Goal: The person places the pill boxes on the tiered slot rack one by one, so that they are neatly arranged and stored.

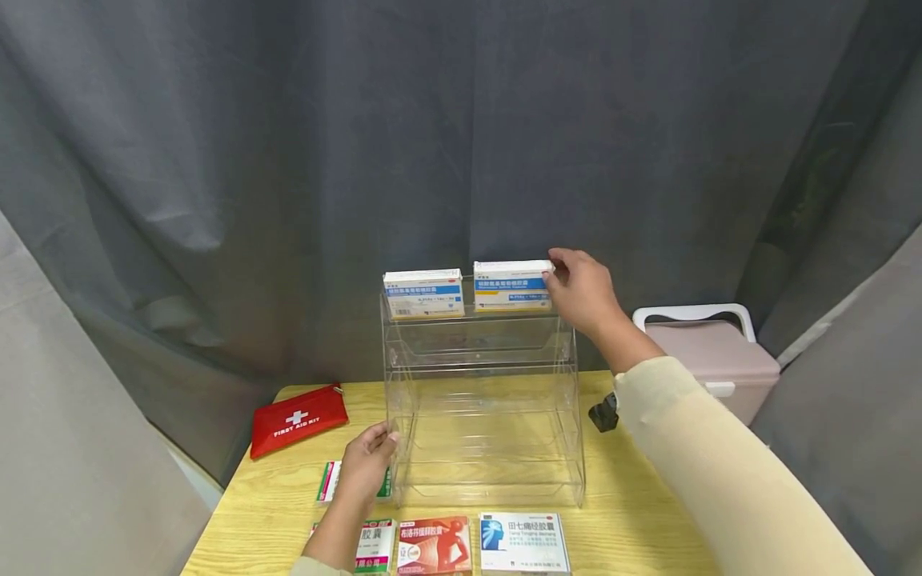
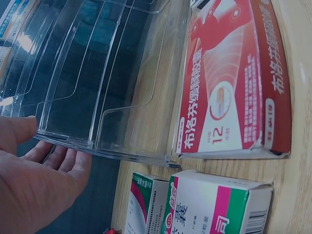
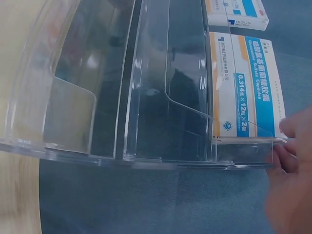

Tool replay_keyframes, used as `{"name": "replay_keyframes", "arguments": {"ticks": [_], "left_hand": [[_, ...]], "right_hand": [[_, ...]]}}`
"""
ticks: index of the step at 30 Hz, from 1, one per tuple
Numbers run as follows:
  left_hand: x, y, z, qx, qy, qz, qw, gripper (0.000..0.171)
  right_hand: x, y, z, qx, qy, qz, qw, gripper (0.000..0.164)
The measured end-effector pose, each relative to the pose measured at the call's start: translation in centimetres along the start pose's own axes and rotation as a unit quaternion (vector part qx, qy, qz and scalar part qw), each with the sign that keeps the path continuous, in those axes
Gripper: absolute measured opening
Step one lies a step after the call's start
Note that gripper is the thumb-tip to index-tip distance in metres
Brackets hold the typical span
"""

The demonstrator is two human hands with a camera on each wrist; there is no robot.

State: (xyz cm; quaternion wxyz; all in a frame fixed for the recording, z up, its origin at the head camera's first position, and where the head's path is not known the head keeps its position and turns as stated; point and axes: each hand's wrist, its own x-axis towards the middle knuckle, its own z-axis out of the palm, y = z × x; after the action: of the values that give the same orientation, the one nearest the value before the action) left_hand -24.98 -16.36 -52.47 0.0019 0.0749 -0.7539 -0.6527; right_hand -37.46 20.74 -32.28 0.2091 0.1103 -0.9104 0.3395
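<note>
A person's two bare hands work at a clear tiered rack [image 1: 497, 494] standing on a yellow wood-grain table [image 1: 621, 480]. The right hand [image 1: 583, 294], reaching from a cream sleeve [image 1: 720, 456], holds the right end of a white, blue and yellow medicine box [image 1: 507, 290] narrowly between thumb and fingers. This box stands on the rack's top tier, at the right; in the right wrist view its lower edge sits behind the tier's clear front lip. A matching box [image 1: 425, 298] stands to its left on the same tier, with a gap between them.

The left hand [image 1: 365, 462] is lower, at the rack's left side, its thumb and fingers closed around the edge of the clear side panel.

Just beside the left hand lies a green, pink and white box [image 1: 329, 482], partly hidden by it. Nearer, in a row from left to right in front of the rack, lie a second green-and-pink box [image 1: 376, 546], a red box [image 1: 434, 546] and a white-and-blue box [image 1: 524, 546]. A red first aid pouch [image 1: 298, 422] lies at the far left. To the right are a small black object [image 1: 603, 414] and a pale pink case [image 1: 745, 384] with a white handle. Dark grey curtain [image 1: 461, 120] hangs behind everything.
</note>
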Motion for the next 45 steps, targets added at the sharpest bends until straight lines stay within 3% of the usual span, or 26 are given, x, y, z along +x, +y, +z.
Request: {"name": "replay_keyframes", "arguments": {"ticks": [4,7,10,14,17,20,25,28,33,37,45], "left_hand": [[-0.1,0.2,0.1,0.000,-0.004,0.002,1.0000,0.056],[-0.1,0.3,0.3,0.002,-0.006,0.003,1.0000,0.055],[-0.2,0.2,0.3,-0.001,-0.004,0.001,1.0000,0.054],[-0.3,-0.1,0.3,-0.011,-0.003,0.003,0.9999,0.054],[-0.4,-0.3,0.2,-0.015,-0.007,0.010,0.9998,0.055],[-0.5,-0.4,0.2,-0.014,-0.008,0.014,0.9998,0.055],[-0.3,-0.4,0.3,-0.014,0.000,0.011,0.9998,0.055],[-0.2,-0.6,0.5,-0.009,0.007,0.011,0.9999,0.055],[-0.2,-0.9,0.6,-0.001,0.019,0.012,0.9997,0.057],[-0.3,-0.9,0.7,0.000,0.018,0.007,0.9998,0.058],[-0.2,-0.3,0.7,-0.005,0.017,0.003,0.9998,0.056]], "right_hand": [[-2.0,0.8,-0.4,0.044,0.075,-0.019,0.996,0.047],[-4.9,2.0,-0.5,0.069,0.131,-0.034,0.988,0.040],[-9.0,3.6,-0.4,0.091,0.157,-0.005,0.983,0.033],[-15.8,6.5,0.9,0.098,0.160,0.064,0.980,0.024],[-21.0,8.7,2.2,0.087,0.130,0.104,0.982,0.018],[-25.1,10.0,3.5,0.073,0.070,0.137,0.985,0.015],[-29.1,10.7,5.9,0.105,-0.053,0.185,0.976,0.013],[-30.2,11.0,7.6,0.147,-0.143,0.166,0.965,0.023],[-31.0,11.5,9.5,0.172,-0.255,0.081,0.948,0.056],[-30.9,11.4,10.0,0.170,-0.288,0.071,0.940,0.070],[-30.2,11.1,10.3,0.163,-0.302,0.073,0.937,0.088]]}}
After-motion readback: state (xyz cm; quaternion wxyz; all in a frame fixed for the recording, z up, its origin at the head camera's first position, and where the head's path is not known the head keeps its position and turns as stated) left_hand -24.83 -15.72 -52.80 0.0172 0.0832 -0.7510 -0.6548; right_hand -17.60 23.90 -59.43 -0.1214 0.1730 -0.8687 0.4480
